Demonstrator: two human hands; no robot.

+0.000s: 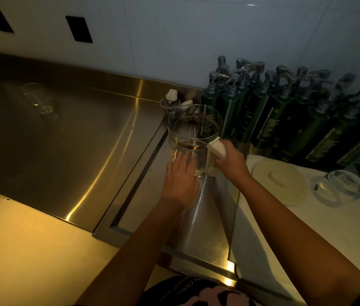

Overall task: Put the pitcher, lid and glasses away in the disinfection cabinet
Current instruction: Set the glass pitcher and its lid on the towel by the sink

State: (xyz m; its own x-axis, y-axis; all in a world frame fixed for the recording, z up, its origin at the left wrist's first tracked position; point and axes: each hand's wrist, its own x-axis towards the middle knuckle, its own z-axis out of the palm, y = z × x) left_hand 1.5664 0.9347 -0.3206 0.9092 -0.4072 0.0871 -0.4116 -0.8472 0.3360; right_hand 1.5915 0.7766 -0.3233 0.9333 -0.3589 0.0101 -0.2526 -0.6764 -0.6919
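A clear glass pitcher (193,131) with a white handle stands upright on the steel counter beside the sink. My right hand (229,159) is closed around its white handle. My left hand (180,176) lies flat against the pitcher's near side, fingers spread. A round cream lid (279,181) rests on a white towel to the right. Two clear glasses (340,187) lie beside the lid on the same towel. Another glass (40,100) lies dimly visible inside the sink.
A deep steel sink (48,138) fills the left. Several dark green pump bottles (285,111) line the tiled wall at the back right. A small glass stopper with a white knob (171,99) stands behind the pitcher. The white towel (274,235) covers the counter on the right.
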